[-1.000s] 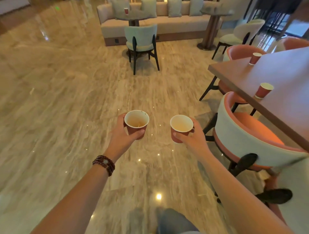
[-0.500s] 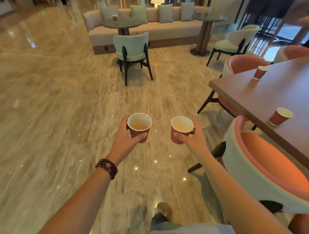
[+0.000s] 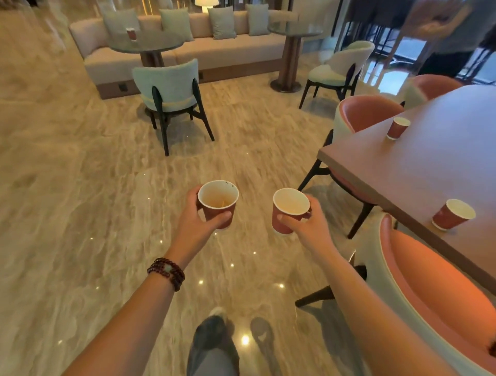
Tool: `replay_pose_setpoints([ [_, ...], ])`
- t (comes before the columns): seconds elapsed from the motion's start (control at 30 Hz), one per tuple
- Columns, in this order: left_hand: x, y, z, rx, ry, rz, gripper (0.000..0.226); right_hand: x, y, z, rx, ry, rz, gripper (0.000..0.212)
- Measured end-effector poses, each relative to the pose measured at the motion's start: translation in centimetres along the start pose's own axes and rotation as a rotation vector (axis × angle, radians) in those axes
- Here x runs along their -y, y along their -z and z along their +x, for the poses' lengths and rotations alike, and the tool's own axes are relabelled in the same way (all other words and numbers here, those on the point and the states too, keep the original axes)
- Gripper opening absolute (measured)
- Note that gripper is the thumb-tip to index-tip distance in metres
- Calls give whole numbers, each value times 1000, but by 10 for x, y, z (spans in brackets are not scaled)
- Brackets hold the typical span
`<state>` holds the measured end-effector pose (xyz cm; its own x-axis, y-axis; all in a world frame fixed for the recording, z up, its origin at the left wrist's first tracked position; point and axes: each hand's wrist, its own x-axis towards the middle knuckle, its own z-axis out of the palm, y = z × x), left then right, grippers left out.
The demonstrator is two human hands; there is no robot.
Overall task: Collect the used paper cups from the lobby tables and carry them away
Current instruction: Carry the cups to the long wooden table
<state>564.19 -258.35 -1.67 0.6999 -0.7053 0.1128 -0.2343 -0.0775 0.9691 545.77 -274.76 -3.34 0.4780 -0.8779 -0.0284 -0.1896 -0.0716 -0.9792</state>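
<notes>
Left hand (image 3: pixel 197 228) fingers grasping red paper cup (image 3: pixel 218 202) holding dregs, right hand (image 3: pixel 308 228) fingers grasping emptier cup (image 3: pixel 288 212), two more cups (image 3: pixel 453 214) on tabletop (image 3: pixel 429 166) edge.

Warm, amber indoor light fills the lobby, with a lit lamp (image 3: pixel 206 2) glowing behind the sofa (image 3: pixel 230 51). Cooler daylight enters through the glazing (image 3: pixel 397 64) at upper right and washes the wooden table (image 3: pixel 418 171) pale. Ceiling lights show as small bright specks on the polished marble floor (image 3: pixel 80 214). Wide-angle distortion bends the edges; the floor is streaked, apparently by motion blur, and the background is soft.
</notes>
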Motion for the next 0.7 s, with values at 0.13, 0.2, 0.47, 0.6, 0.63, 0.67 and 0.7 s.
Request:
replay_pose_setpoints([
  [0.13,10,-3,78,123,-33,-9,71,1,-18,50,-112,-29,4,64],
  [0.2,11,-5,114,177,-66,-4,72,6,-27,71,-164,-31,11,63],
  [0.47,8,-22,241,407,-116,-6,73,21,-45,137,-315,-60,61,65],
  [0.6,4,-45,286,493,-134,-4,68,20,-35,160,-386,-85,59,63],
  [0.63,4,-54,297,513,-140,-8,67,18,-31,168,-419,-90,58,64],
  [0.67,3,-62,306,533,-144,-12,68,16,-27,174,-448,-96,61,64],
  [0.7,2,-72,314,554,-145,-17,70,14,-23,181,-472,-103,66,64],
])
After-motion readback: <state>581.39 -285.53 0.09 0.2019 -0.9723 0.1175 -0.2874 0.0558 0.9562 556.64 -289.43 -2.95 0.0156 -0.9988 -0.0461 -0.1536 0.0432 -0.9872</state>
